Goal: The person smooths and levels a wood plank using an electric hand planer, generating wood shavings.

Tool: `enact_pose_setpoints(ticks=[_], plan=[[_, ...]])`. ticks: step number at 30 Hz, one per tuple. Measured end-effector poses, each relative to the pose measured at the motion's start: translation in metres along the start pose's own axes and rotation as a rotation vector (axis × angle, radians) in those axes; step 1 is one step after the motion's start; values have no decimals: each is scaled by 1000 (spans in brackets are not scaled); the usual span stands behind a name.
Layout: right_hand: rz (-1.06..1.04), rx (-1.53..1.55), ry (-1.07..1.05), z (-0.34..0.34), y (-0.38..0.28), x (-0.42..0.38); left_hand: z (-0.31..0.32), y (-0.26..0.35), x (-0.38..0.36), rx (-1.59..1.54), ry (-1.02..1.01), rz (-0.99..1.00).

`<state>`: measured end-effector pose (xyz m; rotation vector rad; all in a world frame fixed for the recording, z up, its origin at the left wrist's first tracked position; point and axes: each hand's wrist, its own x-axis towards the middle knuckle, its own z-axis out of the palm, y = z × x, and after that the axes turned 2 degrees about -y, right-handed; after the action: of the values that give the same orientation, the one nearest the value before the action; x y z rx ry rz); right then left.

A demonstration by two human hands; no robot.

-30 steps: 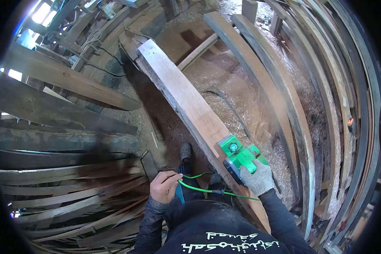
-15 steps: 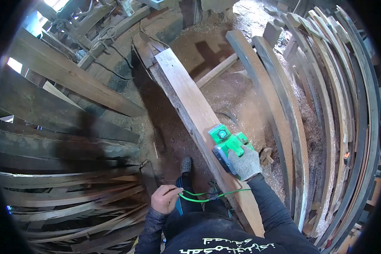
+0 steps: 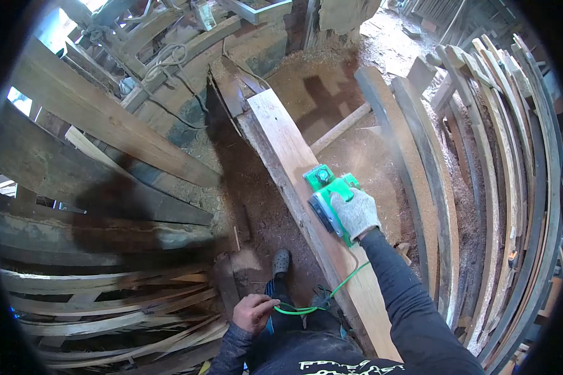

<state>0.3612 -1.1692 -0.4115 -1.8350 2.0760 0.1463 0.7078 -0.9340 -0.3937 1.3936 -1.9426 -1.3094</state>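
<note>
My right hand point(image 3: 356, 212), in a grey knit glove, is closed around the handle of a green electric planer point(image 3: 322, 178). The planer rests on a long pale wooden board point(image 3: 288, 134), which lies on a rough, thicker beam point(image 3: 266, 156). Bare and low near my lap, my left hand point(image 3: 254, 312) pinches a bright green power cord point(image 3: 303, 310) between thumb and fingers. From there the cord loops across to the board, just behind the planer. The palm side of my right hand is hidden by the glove and tool.
Curved timbers point(image 3: 413, 169) stand in a row on the right, dusted with sawdust. On the left, heavy planks point(image 3: 106, 119) and thinner boards point(image 3: 106, 322) are stacked. Sawdust covers the floor point(image 3: 350, 156). My shoe point(image 3: 281, 262) is left of the beam.
My right hand has pushed the planer a little farther up the board, away from my body. The green cord is drawn forward after it. My left hand still pinches the cord; the view has shifted slightly.
</note>
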Motion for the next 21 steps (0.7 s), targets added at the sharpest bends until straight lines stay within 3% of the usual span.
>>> enact_pose_setpoints(ticks=[9, 11, 13, 14, 16, 21], plan=[[-212, -159, -48, -1, -53, 114, 8, -20, -8, -62, -45, -79], [-380, -365, 44, 2, -60, 134, 9, -19, -11, -89, -56, -99], [-421, -347, 108, 7, -70, 161, 11, -19, -7, -91, -30, -102], [-403, -408, 32, 0, -85, 174, 12, -19, -6, -103, -36, -108], [-477, -353, 170, 17, -89, 212, 10, -20, -5, -111, -20, -114], [-79, 33, 137, 27, -119, 275, 12, -26, -17, -108, 9, -171]])
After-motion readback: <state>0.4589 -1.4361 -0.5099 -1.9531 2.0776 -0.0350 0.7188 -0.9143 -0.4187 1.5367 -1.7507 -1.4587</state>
